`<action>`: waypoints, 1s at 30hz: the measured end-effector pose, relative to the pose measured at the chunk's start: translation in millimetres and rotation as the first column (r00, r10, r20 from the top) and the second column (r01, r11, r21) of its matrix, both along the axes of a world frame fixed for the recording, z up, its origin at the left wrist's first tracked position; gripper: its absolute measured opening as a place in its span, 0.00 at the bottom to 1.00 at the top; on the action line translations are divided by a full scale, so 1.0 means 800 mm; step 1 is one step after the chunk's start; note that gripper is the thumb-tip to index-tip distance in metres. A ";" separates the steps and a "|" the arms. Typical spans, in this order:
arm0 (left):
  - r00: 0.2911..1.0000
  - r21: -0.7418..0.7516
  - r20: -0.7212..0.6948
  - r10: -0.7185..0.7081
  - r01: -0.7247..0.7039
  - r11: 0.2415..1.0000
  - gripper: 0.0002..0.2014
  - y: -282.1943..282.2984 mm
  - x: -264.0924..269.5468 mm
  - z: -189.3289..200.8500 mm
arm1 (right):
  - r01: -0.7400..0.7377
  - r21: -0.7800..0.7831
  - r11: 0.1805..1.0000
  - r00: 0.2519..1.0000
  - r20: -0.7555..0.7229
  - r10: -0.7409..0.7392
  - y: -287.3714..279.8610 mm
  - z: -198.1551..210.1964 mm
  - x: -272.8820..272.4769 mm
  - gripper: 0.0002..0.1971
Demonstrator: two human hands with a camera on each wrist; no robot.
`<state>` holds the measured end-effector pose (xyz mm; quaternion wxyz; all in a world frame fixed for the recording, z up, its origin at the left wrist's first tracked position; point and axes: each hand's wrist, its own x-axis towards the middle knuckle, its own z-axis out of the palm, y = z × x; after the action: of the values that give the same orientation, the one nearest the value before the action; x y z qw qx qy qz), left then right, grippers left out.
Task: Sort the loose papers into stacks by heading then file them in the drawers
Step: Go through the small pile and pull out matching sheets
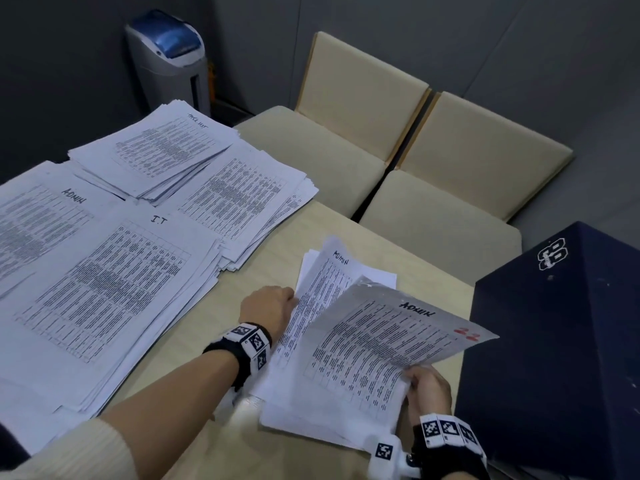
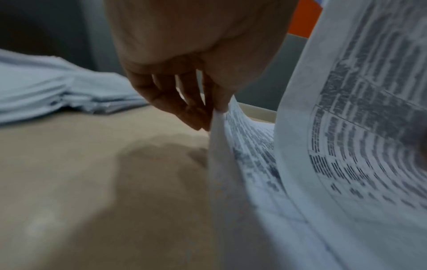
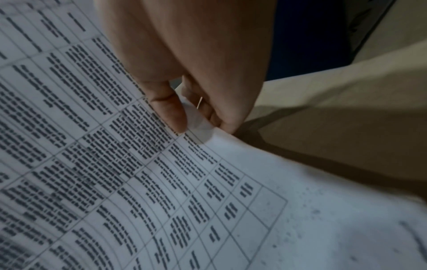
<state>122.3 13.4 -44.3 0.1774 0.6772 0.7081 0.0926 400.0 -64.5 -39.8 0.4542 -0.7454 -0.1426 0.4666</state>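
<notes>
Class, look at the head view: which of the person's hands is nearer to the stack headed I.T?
Left. The left hand pinches a sheet's edge just right of the I.T stack. The right hand holds the raised ADMIN sheet farther right, beside the dark box.

table print [image 1: 374,351] unreadable, left fingertips [image 1: 294,299] behind sheets

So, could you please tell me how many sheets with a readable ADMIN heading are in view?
3: one atop the far-left stack, one pinched by the left hand, and one lifted by the right hand. Others may lie hidden beneath.
</notes>
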 end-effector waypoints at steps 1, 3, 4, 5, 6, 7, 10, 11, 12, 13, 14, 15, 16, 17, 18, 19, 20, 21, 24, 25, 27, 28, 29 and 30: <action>0.997 0.018 -0.047 -0.056 0.057 0.998 0.18 -0.002 0.000 0.006 | 0.020 -0.007 1.000 1.000 0.011 -0.020 0.002 -0.002 0.002 0.08; 0.989 0.022 -0.047 -0.142 0.143 0.989 0.19 -0.006 0.000 0.009 | 0.047 -0.032 0.998 0.999 0.015 -0.047 0.003 -0.005 0.004 0.06; 0.985 0.021 0.036 -0.169 0.169 0.985 0.17 -0.008 0.000 0.007 | 0.050 -0.037 0.998 0.999 0.006 -0.050 0.003 -0.004 0.003 0.05; 0.967 0.028 0.171 -0.189 0.187 0.982 0.13 -0.010 0.000 0.006 | 0.049 -0.040 0.998 0.999 -0.011 -0.050 0.003 -0.004 0.003 0.05; 0.924 0.037 0.327 -0.195 0.194 0.980 0.10 -0.012 0.001 0.005 | 0.037 -0.036 0.999 0.999 -0.036 -0.038 0.002 -0.002 0.004 0.06; 0.853 0.039 0.488 -0.185 0.190 0.981 0.07 -0.014 0.002 0.004 | 0.025 -0.033 0.999 0.998 -0.052 -0.027 0.001 -0.005 0.006 0.07; 0.552 -0.067 0.833 -0.046 0.183 0.981 0.08 -0.019 0.007 0.007 | 0.004 -0.052 0.999 0.998 -0.059 -0.007 0.001 0.003 0.004 0.08; 0.484 -0.103 0.875 -0.001 0.188 0.977 0.08 -0.020 0.008 0.007 | 0.007 -0.055 0.998 0.998 -0.069 -0.011 0.001 -0.001 0.006 0.10; 0.460 -0.138 0.887 0.036 0.191 0.972 0.06 -0.021 0.009 0.006 | -0.005 -0.058 0.998 0.997 -0.079 0.000 0.001 0.001 0.006 0.11; 0.469 -0.167 0.881 0.062 0.186 0.968 0.03 -0.022 0.009 0.006 | -0.004 -0.069 0.998 0.997 -0.078 -0.001 0.002 -0.004 0.009 0.11; 0.513 -0.189 0.855 0.079 0.167 0.968 0.03 -0.022 0.010 0.002 | 0.004 -0.067 0.998 0.998 -0.066 -0.009 0.001 -0.004 0.009 0.12; 0.592 -0.206 0.801 0.089 0.133 0.969 0.06 -0.023 0.011 -0.001 | 0.022 -0.063 0.998 0.999 -0.041 -0.025 0.000 -0.006 0.011 0.13; 0.702 -0.216 0.705 0.102 0.074 0.974 0.08 -0.026 0.012 -0.004 | 0.037 -0.055 0.998 0.999 0.000 -0.037 -0.002 -0.005 0.013 0.13; 0.820 -0.215 0.559 0.122 0.002 0.977 0.11 -0.029 0.011 -0.009 | 0.063 -0.047 0.997 0.996 0.063 -0.060 -0.002 -0.008 0.018 0.12; 0.912 -0.220 0.381 0.149 -0.067 0.973 0.15 -0.034 0.009 -0.010 | 0.070 -0.040 0.997 0.991 0.119 -0.065 -0.004 -0.004 0.019 0.12; 0.958 -0.249 0.222 0.180 -0.123 0.961 0.19 -0.040 0.008 -0.010 | 0.076 -0.034 0.997 0.986 0.149 -0.070 -0.003 -0.005 0.022 0.13; 0.975 -0.293 0.111 0.195 -0.155 0.944 0.24 -0.046 0.008 -0.011 | 0.074 -0.023 0.997 0.986 0.152 -0.069 -0.003 -0.001 0.022 0.12; 0.981 -0.335 0.046 0.190 -0.164 0.928 0.28 -0.050 0.011 -0.010 | 0.069 -0.033 0.997 0.985 0.161 -0.063 -0.002 0.000 0.024 0.09; 0.988 -0.397 0.000 0.155 -0.142 0.907 0.26 -0.059 0.024 -0.015 | 0.060 -0.071 0.996 0.991 0.127 -0.051 0.003 0.005 0.024 0.07; 0.985 -0.400 0.029 0.170 -0.144 0.905 0.24 -0.058 0.028 -0.017 | 0.073 -0.047 0.996 0.994 0.084 -0.069 0.003 0.007 0.022 0.07; 0.974 -0.400 0.103 0.203 -0.147 0.905 0.18 -0.049 0.031 -0.021 | 0.120 -0.011 0.993 0.993 0.005 -0.120 0.005 0.011 0.017 0.06; 0.971 -0.391 0.125 0.204 -0.141 0.910 0.16 -0.043 0.030 -0.020 | 0.126 0.003 0.992 0.992 -0.020 -0.126 0.006 0.017 0.012 0.05; 0.971 -0.373 0.132 0.197 -0.136 0.918 0.16 -0.037 0.031 -0.017 | 0.129 0.019 0.991 0.991 -0.032 -0.129 0.009 0.023 0.010 0.05; 0.974 -0.350 0.123 0.189 -0.136 0.927 0.16 -0.031 0.032 -0.013 | 0.123 0.040 0.992 0.992 -0.025 -0.123 0.012 0.031 0.008 0.05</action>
<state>147.8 -11.5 -54.6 0.3374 0.5661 0.7512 0.0361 406.4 -55.1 -15.3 0.4992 -0.7378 -0.1011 0.4430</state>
